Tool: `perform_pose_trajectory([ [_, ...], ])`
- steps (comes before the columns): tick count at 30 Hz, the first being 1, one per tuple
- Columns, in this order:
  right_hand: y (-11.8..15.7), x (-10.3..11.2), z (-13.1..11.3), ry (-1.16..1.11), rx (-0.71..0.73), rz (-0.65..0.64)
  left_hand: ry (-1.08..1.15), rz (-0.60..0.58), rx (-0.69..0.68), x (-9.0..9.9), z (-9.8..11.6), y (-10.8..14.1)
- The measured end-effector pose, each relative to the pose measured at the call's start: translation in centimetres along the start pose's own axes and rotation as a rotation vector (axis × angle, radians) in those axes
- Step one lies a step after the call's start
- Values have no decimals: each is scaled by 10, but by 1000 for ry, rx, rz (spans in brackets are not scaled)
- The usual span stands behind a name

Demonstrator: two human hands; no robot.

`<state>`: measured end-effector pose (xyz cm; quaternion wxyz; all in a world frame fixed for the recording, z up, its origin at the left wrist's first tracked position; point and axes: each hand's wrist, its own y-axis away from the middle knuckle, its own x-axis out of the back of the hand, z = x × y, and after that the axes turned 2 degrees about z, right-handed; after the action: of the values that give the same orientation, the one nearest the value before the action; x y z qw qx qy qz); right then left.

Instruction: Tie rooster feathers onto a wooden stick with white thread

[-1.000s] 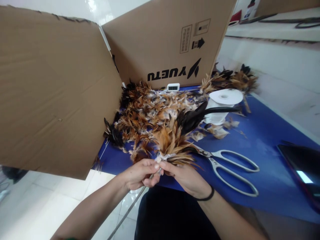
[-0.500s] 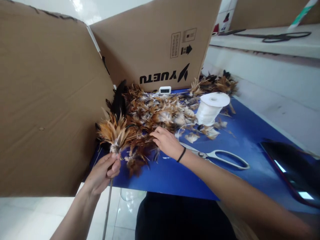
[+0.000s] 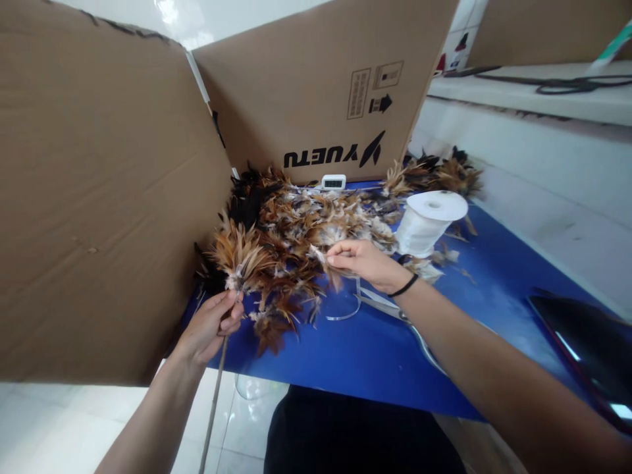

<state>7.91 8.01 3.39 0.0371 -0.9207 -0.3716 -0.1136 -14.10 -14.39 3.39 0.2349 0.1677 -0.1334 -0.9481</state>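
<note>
My left hand [image 3: 213, 324] is closed around a thin stick [image 3: 215, 401] just below a bundle of brown feathers [image 3: 239, 253], like a small feather duster, its feathered end pointing up. Between the thumb and fingers of my right hand [image 3: 363, 262] is a small feather tuft [image 3: 326, 263] with a pale base and brown tip. Behind both hands spreads a pile of loose brown and white feathers [image 3: 316, 214]. Scissors [image 3: 382, 303] with pale handles lie partly under my right forearm. A white ribbon [image 3: 345, 316] curls on the table beside them.
A white ribbon spool [image 3: 427, 224] stands on the blue table [image 3: 326, 359]. Cardboard panels [image 3: 113, 197] wall off the left and back. A small digital timer [image 3: 334, 182] sits at the back. A dark phone-like device [image 3: 582, 349] lies at right, below a shelf [image 3: 533, 99].
My right hand has lifted off the feather pile and moved right, now pinching a feather tuft. My left hand keeps its hold on the stick. The view has shifted slightly.
</note>
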Motion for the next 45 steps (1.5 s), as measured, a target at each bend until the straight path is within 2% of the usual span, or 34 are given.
perform_pose_trajectory([
  [5,-2,5,-8,38,18,47,2,98,-114,16,16,6],
  [10,-10,-7,-17,-20,-97,-71,-32,149,-169,26,23,11],
  [13,-19,-18,-16,163,13,-110,-53,162,-172,28,23,11],
  [17,-35,-52,-11,646,336,-55,-54,180,-200,27,25,10],
  [18,-39,-65,-10,719,350,-30,-52,186,-209,27,26,11],
  [20,-46,-91,-8,752,278,9,-53,196,-221,26,27,12],
  [23,-58,-118,-5,665,179,57,-56,207,-222,24,28,15],
  [25,-65,-121,-3,579,151,50,-57,214,-214,24,27,18],
  [27,-69,-113,-2,449,120,29,-59,216,-204,26,26,19],
  [31,-67,-81,-4,146,61,-30,-68,196,-186,27,22,13],
  [34,-58,-61,-7,-47,31,-68,-71,165,-170,20,18,2],
  [36,-50,-53,-9,-244,-46,-99,-86,137,-157,12,16,-5],
  [38,-42,-48,-12,-428,-136,-111,-111,114,-155,2,13,-10],
  [40,-33,-46,-18,-495,-174,-116,-135,106,-158,-8,9,-15],
  [42,-21,-49,-26,-494,-151,-153,-149,111,-164,-17,5,-18],
  [45,-3,-59,-42,-489,-39,-236,-180,105,-170,-29,-1,-23],
])
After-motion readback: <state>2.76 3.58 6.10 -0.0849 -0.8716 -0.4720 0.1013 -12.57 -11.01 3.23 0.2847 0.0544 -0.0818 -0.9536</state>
